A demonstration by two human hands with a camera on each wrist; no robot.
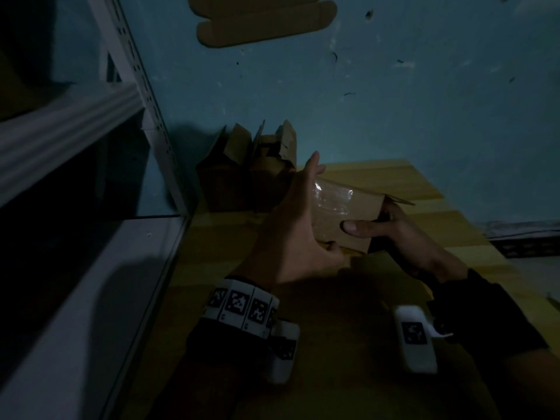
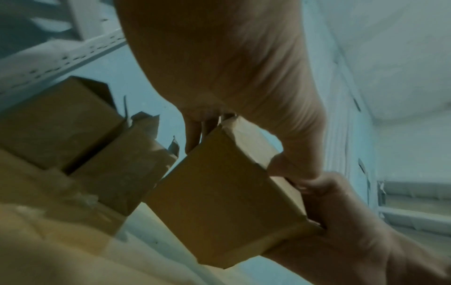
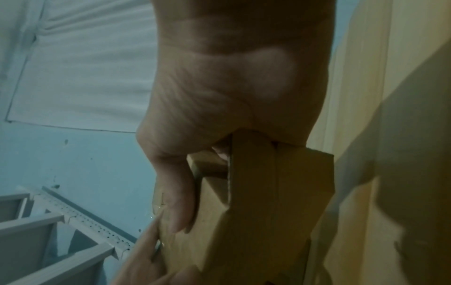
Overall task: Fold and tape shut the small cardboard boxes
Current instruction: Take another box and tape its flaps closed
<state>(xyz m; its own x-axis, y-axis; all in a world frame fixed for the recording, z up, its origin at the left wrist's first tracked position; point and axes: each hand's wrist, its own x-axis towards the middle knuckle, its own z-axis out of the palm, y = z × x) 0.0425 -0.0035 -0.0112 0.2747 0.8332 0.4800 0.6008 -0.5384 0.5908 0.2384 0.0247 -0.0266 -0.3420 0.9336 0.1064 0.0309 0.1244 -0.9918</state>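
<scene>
A small brown cardboard box (image 1: 342,219) is held above the table, with clear tape (image 1: 330,195) shining on its upper left part. My left hand (image 1: 297,219) lies against the box's left end with straight fingers pointing up and the thumb at the lower edge. In the left wrist view the left hand (image 2: 219,67) has fingers behind the box (image 2: 219,192) and the thumb on its edge. My right hand (image 1: 403,237) grips the right, open end, thumb across the front face and fingers inside. The right wrist view shows that hand (image 3: 219,86) on the box (image 3: 268,192).
Two more open-flapped boxes (image 1: 224,177) (image 1: 272,168) stand at the back left against the teal wall. Flat yellowish cardboard sheets (image 1: 424,183) cover the table. A white slotted shelf frame (image 1: 157,116) rises on the left. A flat cardboard blank (image 1: 263,22) shows at the top.
</scene>
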